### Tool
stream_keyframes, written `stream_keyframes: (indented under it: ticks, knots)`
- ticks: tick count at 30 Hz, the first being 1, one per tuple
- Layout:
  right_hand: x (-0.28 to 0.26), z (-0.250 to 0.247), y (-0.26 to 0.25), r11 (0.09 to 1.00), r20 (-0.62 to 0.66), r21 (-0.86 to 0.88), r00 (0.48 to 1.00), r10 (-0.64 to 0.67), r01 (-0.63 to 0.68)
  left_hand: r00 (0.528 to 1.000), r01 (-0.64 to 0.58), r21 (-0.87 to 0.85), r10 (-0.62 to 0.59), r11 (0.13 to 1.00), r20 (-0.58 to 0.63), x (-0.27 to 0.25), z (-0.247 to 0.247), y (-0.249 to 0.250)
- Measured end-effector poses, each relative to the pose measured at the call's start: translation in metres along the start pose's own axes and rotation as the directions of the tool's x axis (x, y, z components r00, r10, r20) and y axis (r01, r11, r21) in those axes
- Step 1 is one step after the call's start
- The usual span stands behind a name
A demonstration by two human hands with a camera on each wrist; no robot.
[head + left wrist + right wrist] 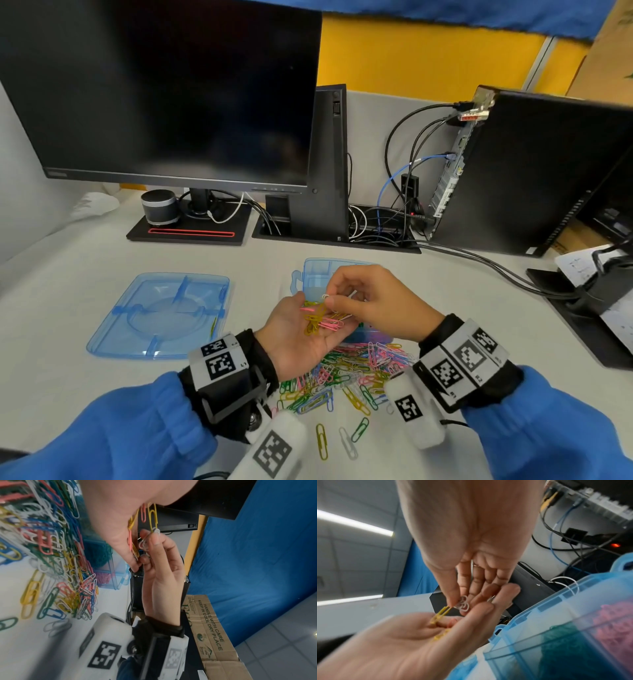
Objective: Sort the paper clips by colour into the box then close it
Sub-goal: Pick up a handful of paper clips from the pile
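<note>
Item: sorting of clips, step in hand — white clips are being picked from a mixed handful.

Left hand (301,337): held palm-up at the centre of the head view, fingers gently cupped, not closed. A small bunch of yellow and pink wire paper clips (322,320) is cradled in the palm.

Right hand (373,301): positioned at 3 o'clock of the left palm, touching it at the fingertips. Thumb and forefinger are pinched together on a few white wire paper clips (462,603); the other fingers are loosely curled. In the right wrist view one yellow clip (441,613) is seen hooked to the white ones.

Translucent blue plastic compartment box (317,274): set at 12 o'clock of the hands, partly hidden behind them, open. Green and pink clips are seen already lodged in separate compartments in the right wrist view.

Translucent blue plastic lid (157,315): laid flat at 9 o'clock of the hands, well apart from the box.

Loose heap of mixed-coloured paper clips (349,373): spread on the pale desk (85,274) at 6 o'clock of the hands, unsorted; much of the task is judged to remain.

Handling note: the white clips are best lifted slowly and shaken or twisted free, so that the snagged yellow clip is shed back into the palm. The palm should be kept level and cupped. The white compartment cannot be identified from these views.
</note>
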State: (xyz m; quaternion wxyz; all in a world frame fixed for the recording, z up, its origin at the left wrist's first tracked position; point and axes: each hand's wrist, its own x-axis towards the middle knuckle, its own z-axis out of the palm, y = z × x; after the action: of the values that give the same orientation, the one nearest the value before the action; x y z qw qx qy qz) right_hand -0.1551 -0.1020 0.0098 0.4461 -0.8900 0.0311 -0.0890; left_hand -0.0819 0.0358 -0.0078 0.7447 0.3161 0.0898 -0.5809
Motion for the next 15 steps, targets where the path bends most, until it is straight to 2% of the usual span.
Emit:
stream_keyframes:
  ticks: [4,6,12,15]
  knots:
    - [0.000,-0.004,-0.001,0.981,-0.001,0.164,0.995,0.101,-0.099,0.999,0.033,0.017,-0.033,0.999,0.016,0.000,0.000,0.000]
    - [0.002,-0.007,0.000,0.979,-0.035,0.180,0.994,0.107,-0.099,0.998,0.053,0.016,-0.053,0.998,0.025,0.001,-0.001,0.000]
    - [0.029,-0.023,0.014,0.997,-0.283,0.036,0.956,0.081,-0.073,0.996,0.082,0.032,-0.082,0.996,0.018,0.005,-0.005,0.000]
    - [0.040,-0.026,0.022,0.947,-0.249,-0.286,0.966,0.073,-0.145,0.998,0.054,0.038,-0.053,0.998,-0.013,0.006,-0.005,0.001]
